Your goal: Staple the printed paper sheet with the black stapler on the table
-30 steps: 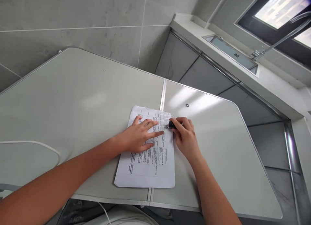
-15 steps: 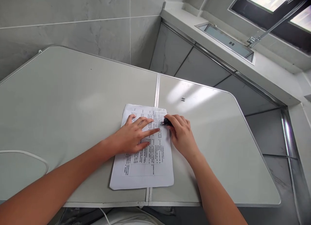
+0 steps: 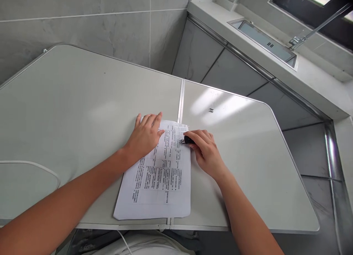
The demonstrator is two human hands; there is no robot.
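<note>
On the pale surface (image 3: 68, 97) (grey wall (image 3: 82, 32) at far left), the left hand (image 3: 145, 134) lies spread over printed paper (image 3: 154, 209); the right hand (image 3: 206, 149) pinches a black tool (image 3: 188, 139).

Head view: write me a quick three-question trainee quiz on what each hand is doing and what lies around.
1. Multiple choice: what does the right hand hold?
A) a white cup
B) a black tool with a metal tip
C) a folded towel

2. True or false: the left hand rests on the printed paper.

3. Fill in: as pictured, the white cable lies on the tabletop to the ___ of its central seam.

Key: 1. B; 2. true; 3. left.
</note>
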